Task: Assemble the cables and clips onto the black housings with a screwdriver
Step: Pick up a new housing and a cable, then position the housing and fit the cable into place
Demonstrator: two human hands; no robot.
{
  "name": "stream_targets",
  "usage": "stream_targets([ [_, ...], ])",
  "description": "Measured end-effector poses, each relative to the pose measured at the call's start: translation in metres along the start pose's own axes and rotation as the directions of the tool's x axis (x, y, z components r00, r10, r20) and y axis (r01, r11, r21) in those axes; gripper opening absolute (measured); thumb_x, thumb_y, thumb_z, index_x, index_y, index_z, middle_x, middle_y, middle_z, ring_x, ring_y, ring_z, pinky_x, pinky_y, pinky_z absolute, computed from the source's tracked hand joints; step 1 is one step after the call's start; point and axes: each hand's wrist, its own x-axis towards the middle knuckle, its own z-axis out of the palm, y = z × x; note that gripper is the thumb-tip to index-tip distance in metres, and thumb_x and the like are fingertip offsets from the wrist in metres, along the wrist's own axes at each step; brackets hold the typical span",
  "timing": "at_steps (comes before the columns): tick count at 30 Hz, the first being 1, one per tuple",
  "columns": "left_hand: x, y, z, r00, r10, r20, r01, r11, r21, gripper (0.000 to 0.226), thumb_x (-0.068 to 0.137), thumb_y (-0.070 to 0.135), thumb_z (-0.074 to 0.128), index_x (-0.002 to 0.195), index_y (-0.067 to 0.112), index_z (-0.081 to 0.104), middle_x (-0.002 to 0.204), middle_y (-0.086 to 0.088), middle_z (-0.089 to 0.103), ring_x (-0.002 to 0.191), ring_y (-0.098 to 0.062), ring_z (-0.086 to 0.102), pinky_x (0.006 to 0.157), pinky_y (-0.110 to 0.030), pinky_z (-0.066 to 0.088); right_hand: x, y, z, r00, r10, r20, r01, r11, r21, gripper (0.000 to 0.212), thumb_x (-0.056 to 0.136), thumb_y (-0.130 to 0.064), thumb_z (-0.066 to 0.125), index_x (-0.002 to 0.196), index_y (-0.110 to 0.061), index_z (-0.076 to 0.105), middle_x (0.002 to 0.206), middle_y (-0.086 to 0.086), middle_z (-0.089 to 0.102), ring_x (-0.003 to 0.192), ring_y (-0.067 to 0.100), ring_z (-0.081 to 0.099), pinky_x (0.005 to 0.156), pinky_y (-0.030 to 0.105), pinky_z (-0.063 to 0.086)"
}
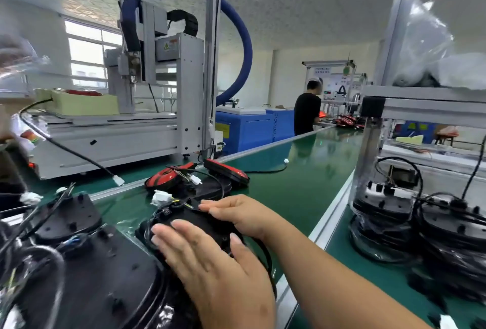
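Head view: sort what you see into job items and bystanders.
Job: black housing under left hand and right hand; its cable; white connector; stacked housings at right.
Lying about: red-and-black units; blue hose; gantry machine; blue cabinet.

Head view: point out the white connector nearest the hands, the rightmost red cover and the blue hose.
white connector point(161, 195), head view, middle of its plastic body.
rightmost red cover point(227, 171), head view, its glossy top.
blue hose point(245, 45), head view, right side of its arch.

The left hand point(210, 271) and the right hand point(242, 215) lie flat (fingers straight) on a black housing point(203, 226) on the green conveyor belt point(289, 197), with a white connector point(161, 195) just beyond.
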Motion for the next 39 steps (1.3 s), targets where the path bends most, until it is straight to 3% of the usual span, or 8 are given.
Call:
stream_targets([
  [6,-0.014,0.028,-0.006,0.952,0.307,0.001,-0.307,0.95,0.052,0.077,0.077,0.029,0.042,0.137,-0.016,0.031,0.148,-0.029,0.02,0.139,-0.037,0.015,0.111,-0.048,0.011,-0.024,-0.019,-0.015,0.952,0.008,-0.305,0.011,0.998,0.061,0.045,0.096,-0.041,0.052,0.125,-0.008,0.062,0.128,-0.003,0.062,0.121,0.018,0.056,0.101,0.032,0.043],
  [9,-0.027,0.05,-0.005,0.95,0.301,0.085,-0.291,0.95,-0.114,0.079,0.072,0.029,0.04,0.141,-0.006,0.024,0.15,-0.019,0.017,0.142,-0.025,0.011,0.112,-0.04,0.004,-0.058,-0.017,-0.048,0.881,-0.007,-0.473,0.027,0.999,0.036,0.058,0.096,-0.046,0.048,0.125,0.004,0.047,0.131,0.022,0.05,0.125,0.038,0.041,0.102,0.055,0.035],
  [13,-0.06,0.081,0.017,0.909,0.233,0.345,-0.146,0.955,-0.26,0.077,0.076,0.014,0.046,0.143,0.017,0.008,0.155,0.004,-0.006,0.145,-0.011,-0.007,0.116,-0.031,-0.004,-0.123,0.004,-0.097,0.792,0.053,-0.609,-0.016,0.998,0.066,0.064,0.092,-0.05,0.05,0.125,0.005,0.045,0.133,0.025,0.044,0.124,0.04,0.04,0.107,0.057,0.031],
  [17,-0.092,0.113,0.049,0.687,0.101,0.719,0.073,0.976,-0.207,0.079,0.095,0.018,0.042,0.142,0.041,-0.017,0.135,0.036,-0.039,0.136,0.009,-0.025,0.119,-0.026,-0.003,-0.194,0.03,-0.146,0.679,0.188,-0.71,-0.085,0.98,0.178,0.044,0.094,-0.038,0.056,0.106,0.003,0.064,0.125,0.006,0.061,0.117,0.025,0.056,0.107,0.049,0.039],
  [22,-0.121,0.149,0.1,0.37,0.029,0.928,0.29,0.946,-0.146,0.067,0.093,0.012,0.043,0.153,0.027,0.016,0.16,0.007,0.006,0.146,-0.011,0.01,0.118,-0.028,0.015,-0.272,0.049,-0.197,0.403,0.242,-0.882,-0.165,0.968,0.19,0.031,0.092,-0.04,0.06,0.091,-0.012,0.073,0.111,0.007,0.071,0.097,0.021,0.066,0.093,0.043,0.051],
  [27,-0.141,0.161,0.163,0.272,-0.055,0.961,0.413,0.908,-0.065,0.066,0.092,0.008,0.037,0.152,0.024,0.018,0.158,0.003,0.019,0.138,-0.025,0.036,0.112,-0.039,0.034,-0.318,0.072,-0.246,0.081,0.197,-0.977,-0.315,0.935,0.163,0.032,0.089,-0.022,0.057,0.099,0.008,0.06,0.105,0.028,0.062,0.101,0.045,0.057,0.083,0.05,0.049],
  [34,-0.154,0.163,0.241,0.324,-0.213,0.922,0.458,0.888,0.044,0.065,0.09,0.008,0.036,0.153,0.017,0.019,0.145,-0.012,0.042,0.113,-0.04,0.056,0.079,-0.041,0.051,-0.305,0.106,-0.273,0.203,0.458,-0.866,-0.288,0.873,0.394,0.057,0.088,-0.045,0.061,0.127,-0.003,0.057,0.134,0.012,0.057,0.117,0.03,0.056,0.094,0.038,0.046],
  [39,-0.158,0.165,0.264,0.381,-0.319,0.868,0.42,0.896,0.145,0.054,0.098,0.024,0.041,0.147,0.005,0.029,0.148,-0.019,0.036,0.13,-0.038,0.041,0.104,-0.04,0.037,-0.285,0.115,-0.279,0.242,0.523,-0.817,-0.329,0.837,0.438,0.046,0.086,-0.053,0.058,0.112,-0.016,0.051,0.107,0.004,0.055,0.09,0.021,0.056,0.074,0.028,0.043],
])
